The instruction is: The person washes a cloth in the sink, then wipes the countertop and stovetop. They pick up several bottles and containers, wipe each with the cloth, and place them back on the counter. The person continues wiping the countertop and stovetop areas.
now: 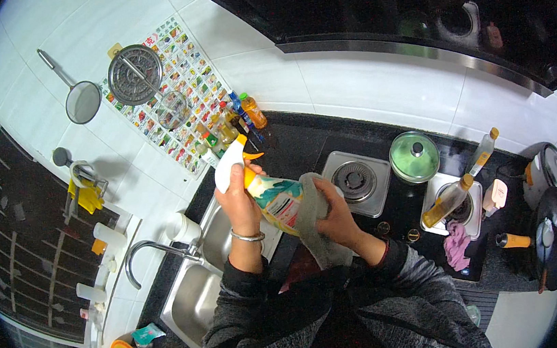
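Note:
A spray bottle (pixel 281 199) with a white and yellow trigger head is held tilted in front of me, above the counter between the sink and the stove. My left hand (pixel 240 196) grips it around the neck, just below the trigger head; a bangle circles that wrist. Against the lower part of the bottle, my right hand (pixel 335 214) presses a grey cloth (pixel 313 232), whose end hangs down towards my sleeve. The base of the bottle is hidden by the cloth and the right hand.
Left is a double steel sink (pixel 194 297) with a curved faucet (pixel 150 243). On the right stand a gas burner (pixel 356 180), a green-lidded pot (pixel 414 157), an oil bottle (pixel 449 202), a pink cloth (pixel 457 246) and a black wok (pixel 554 238). Several sauce bottles (pixel 224 131) line the back corner.

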Available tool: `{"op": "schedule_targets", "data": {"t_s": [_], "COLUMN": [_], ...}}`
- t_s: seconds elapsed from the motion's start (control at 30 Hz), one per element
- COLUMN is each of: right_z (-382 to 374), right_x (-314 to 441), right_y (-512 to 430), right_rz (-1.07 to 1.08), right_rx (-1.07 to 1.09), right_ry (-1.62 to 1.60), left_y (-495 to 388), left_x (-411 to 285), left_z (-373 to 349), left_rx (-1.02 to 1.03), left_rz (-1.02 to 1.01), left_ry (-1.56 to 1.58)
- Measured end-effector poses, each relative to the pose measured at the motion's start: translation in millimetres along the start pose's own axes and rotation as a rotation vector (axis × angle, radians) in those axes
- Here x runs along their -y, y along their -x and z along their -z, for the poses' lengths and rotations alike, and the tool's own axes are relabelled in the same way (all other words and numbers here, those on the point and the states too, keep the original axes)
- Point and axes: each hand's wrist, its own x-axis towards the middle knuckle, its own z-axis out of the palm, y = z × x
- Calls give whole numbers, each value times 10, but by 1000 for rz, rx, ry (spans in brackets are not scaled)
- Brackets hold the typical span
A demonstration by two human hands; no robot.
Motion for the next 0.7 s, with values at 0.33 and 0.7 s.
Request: {"op": "schedule_targets", "data": {"t_s": [0.33,0.7], "right_z": [80,83], "right_x": [92,-84], "right_y": [-51,-61], "right_rz": [-84,-147], "right_rx": [114,104], "right_ry": [-60,-190], "left_y": [36,102], "left_x": [26,25], "left_z": [34,71], "left_rx": [9,519], "left_rz": [222,145], "left_ry": [160,148]}}
